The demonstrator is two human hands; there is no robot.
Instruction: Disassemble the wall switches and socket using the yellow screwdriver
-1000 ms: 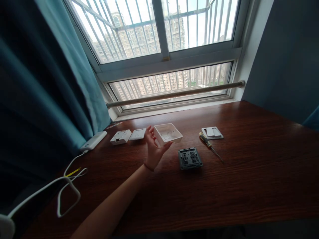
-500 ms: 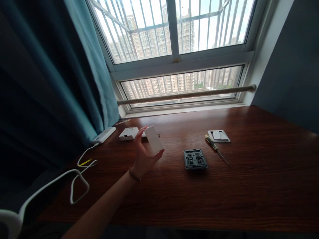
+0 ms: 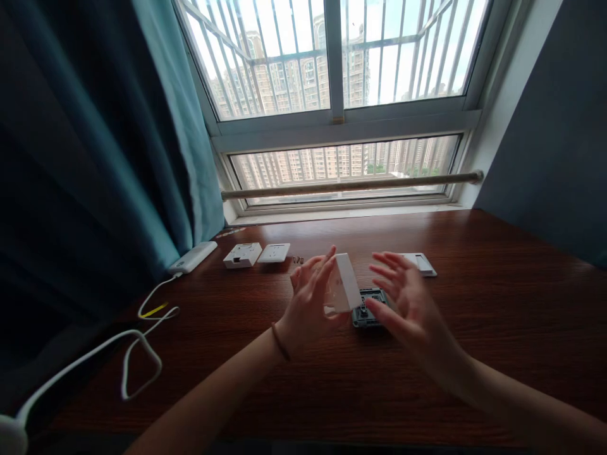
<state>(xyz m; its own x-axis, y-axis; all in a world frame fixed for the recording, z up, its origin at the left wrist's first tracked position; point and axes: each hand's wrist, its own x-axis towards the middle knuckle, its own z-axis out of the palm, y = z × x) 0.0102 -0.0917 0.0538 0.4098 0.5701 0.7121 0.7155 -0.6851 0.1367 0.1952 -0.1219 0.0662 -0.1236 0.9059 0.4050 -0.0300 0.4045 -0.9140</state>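
My left hand (image 3: 310, 306) grips a white square plastic wall box (image 3: 349, 281) by its edges, tilted above the table. My right hand (image 3: 412, 309) is open to the right of the box, fingers spread and apart from it. Below and between the hands lies a grey switch module (image 3: 367, 319), partly covered by the box and my right fingers. Beyond my right hand, a white switch panel (image 3: 428, 265) lies flat, partly hidden. The screwdriver cannot be seen behind my right hand.
At the back left of the brown table (image 3: 497, 328) are another white wall box (image 3: 241, 256), a white socket plate (image 3: 274, 253) and several small screws (image 3: 298, 260). A white power strip (image 3: 193, 257) with a looping cable (image 3: 126, 370) lies by the curtain (image 3: 156, 145).
My left hand has carried the white wall box to the right and turned it, above the grey switch module. My right hand has come into view, covering the screwdriver.
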